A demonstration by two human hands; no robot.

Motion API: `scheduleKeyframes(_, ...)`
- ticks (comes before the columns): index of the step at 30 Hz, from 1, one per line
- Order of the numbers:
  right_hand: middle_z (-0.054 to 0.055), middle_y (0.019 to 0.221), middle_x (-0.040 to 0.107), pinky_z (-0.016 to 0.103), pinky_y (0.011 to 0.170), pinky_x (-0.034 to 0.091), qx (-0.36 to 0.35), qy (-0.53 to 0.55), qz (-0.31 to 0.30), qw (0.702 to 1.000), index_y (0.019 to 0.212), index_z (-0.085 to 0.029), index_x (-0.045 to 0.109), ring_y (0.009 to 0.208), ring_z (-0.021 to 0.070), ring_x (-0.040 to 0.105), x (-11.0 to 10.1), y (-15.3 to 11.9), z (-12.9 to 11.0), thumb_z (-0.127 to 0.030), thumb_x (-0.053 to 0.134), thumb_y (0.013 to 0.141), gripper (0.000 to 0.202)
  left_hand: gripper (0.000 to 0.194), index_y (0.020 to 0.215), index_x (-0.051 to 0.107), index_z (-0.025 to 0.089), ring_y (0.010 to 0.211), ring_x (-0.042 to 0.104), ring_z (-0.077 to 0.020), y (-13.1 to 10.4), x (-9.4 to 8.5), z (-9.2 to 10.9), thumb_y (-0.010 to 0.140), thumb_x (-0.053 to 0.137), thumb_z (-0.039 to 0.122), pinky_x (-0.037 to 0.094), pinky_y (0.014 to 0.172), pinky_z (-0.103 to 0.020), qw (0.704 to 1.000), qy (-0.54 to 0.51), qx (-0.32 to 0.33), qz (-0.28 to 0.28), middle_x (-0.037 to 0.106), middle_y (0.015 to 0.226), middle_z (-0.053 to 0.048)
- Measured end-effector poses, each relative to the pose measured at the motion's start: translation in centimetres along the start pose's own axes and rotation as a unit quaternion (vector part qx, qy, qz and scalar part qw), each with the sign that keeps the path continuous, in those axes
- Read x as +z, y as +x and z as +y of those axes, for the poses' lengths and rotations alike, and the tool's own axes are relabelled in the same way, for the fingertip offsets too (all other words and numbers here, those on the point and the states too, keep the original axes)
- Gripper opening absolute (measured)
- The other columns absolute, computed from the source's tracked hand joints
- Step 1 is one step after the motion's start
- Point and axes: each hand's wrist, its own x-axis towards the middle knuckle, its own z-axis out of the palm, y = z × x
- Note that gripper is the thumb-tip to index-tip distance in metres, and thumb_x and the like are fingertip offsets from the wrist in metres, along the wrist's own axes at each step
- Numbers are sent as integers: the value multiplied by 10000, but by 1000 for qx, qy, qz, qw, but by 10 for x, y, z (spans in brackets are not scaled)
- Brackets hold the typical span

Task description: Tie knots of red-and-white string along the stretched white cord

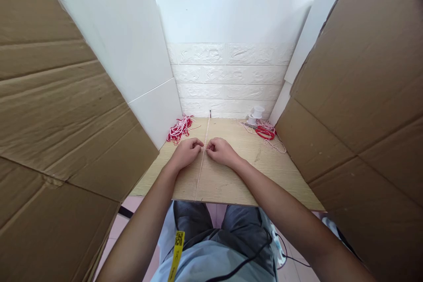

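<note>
A pale pink-and-white string (200,172) runs from a small dark hook (210,111) at the wall to the table's front edge. At its middle my left hand (187,152) is closed, its thumb and index finger pinched just left of the line. My right hand (221,150) is pinched in the same way just right of it. A short pale strand seems to cross the string between the fingertips, though it is too fine to see clearly.
On the wooden table (228,185) lies a pile of red and pink string (181,129) at the back left. Red-handled scissors (265,132), white spools (257,111) and loose string sit at the back right. Cardboard panels (360,97) flank both sides; a white brick-patterned wall (231,75) closes the back.
</note>
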Motion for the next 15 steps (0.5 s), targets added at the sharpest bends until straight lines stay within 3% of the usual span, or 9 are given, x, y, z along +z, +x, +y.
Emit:
scheduleKeyframes(6, 28, 766, 636, 250, 673, 363, -1, 1, 8, 1000, 769, -158, 639, 728, 140, 536, 1, 1, 4, -139, 586, 812, 70, 263, 904, 720, 159, 869, 664, -194, 0, -2, 0, 744, 512, 179, 496, 792, -309, 994, -102, 21, -45, 744, 927, -56)
scheduleKeyframes(11, 35, 789, 643, 258, 697, 371, -2, -1, 12, 1000, 764, -160, 634, 760, 147, 539, 1, 1, 6, -164, 602, 815, 60, 266, 861, 732, 150, 718, 619, -168, -4, -7, 9, 684, 534, 158, 465, 662, -279, 990, -111, -9, -84, 720, 790, -28)
scheduleKeyframes(15, 40, 814, 656, 272, 745, 383, 5, -7, 15, 1000, 767, -166, 641, 798, 158, 550, 0, 0, 6, -179, 611, 815, 58, 228, 834, 741, 150, 705, 607, -167, -5, -9, 12, 690, 571, 198, 457, 655, -277, 990, -107, -12, -87, 717, 776, -25)
